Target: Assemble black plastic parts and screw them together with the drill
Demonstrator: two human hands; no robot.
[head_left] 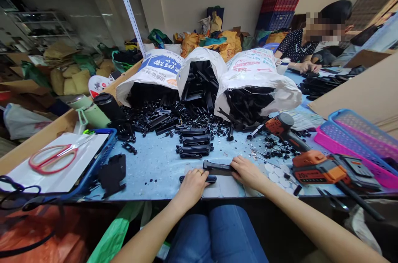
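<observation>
My left hand (193, 186) is closed over a long black plastic part (212, 179) lying near the table's front edge; its two ends stick out either side of the fingers. Just beyond it, my right hand (247, 172) grips the right end of a second black plastic bar (217, 166), fingers wrapped over that end. The two pieces lie roughly parallel. Past my hands, several similar black assemblies (195, 150) are lined up in a short stack of rows on the blue table.
White sacks (160, 68) spill black parts and screws across the back. An orange cordless drill (314, 167) lies at right beside pink and blue baskets (360, 147). Red-handled scissors (53, 159) rest on a tray at left. Another person (298, 45) sits at the far right.
</observation>
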